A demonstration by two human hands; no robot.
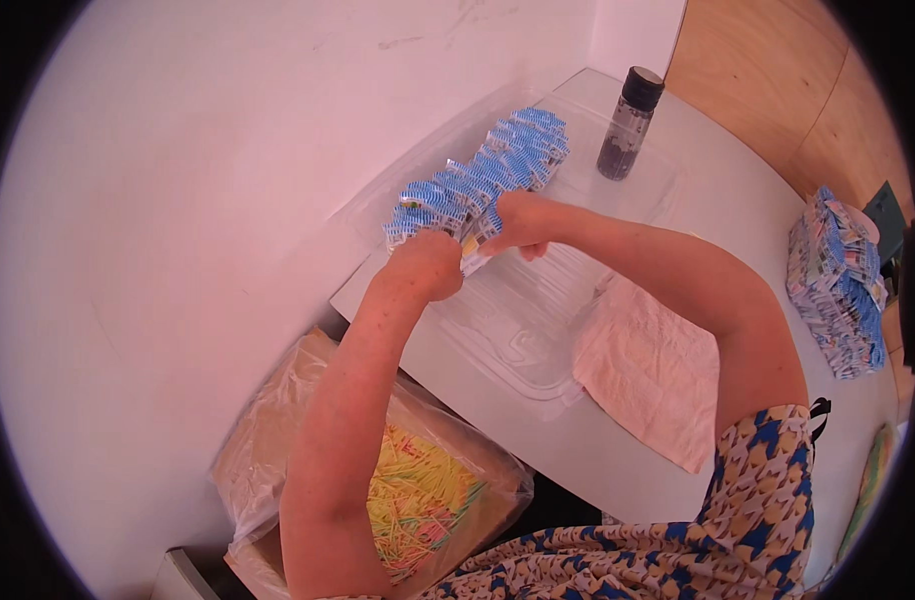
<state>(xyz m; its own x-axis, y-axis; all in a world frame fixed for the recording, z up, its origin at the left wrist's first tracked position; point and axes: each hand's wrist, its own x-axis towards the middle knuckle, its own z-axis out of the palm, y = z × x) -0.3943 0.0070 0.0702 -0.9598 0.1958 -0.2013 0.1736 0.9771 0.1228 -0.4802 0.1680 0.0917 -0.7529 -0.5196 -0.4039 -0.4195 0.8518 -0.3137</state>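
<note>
Small blue-and-white striped packets (508, 155) stand packed in a long row along the far side of a clear plastic tray (523, 345). At the near end of this row both my hands come together. A small white-and-yellow packet (473, 256) shows between them. My left hand (428, 264) is closed at the packet's left end, its fingertips hidden behind the back of the hand. From the right, my right hand (521, 222) pinches the packet's other end, close against the row.
A dark-capped bottle (630, 125) stands behind the tray at the right. A pink cloth (653, 370) lies beside the tray. Further right stands a stack of similar packets (836, 285). Below the table edge, a plastic-lined box (498, 480) holds many thin yellow, pink and green sticks.
</note>
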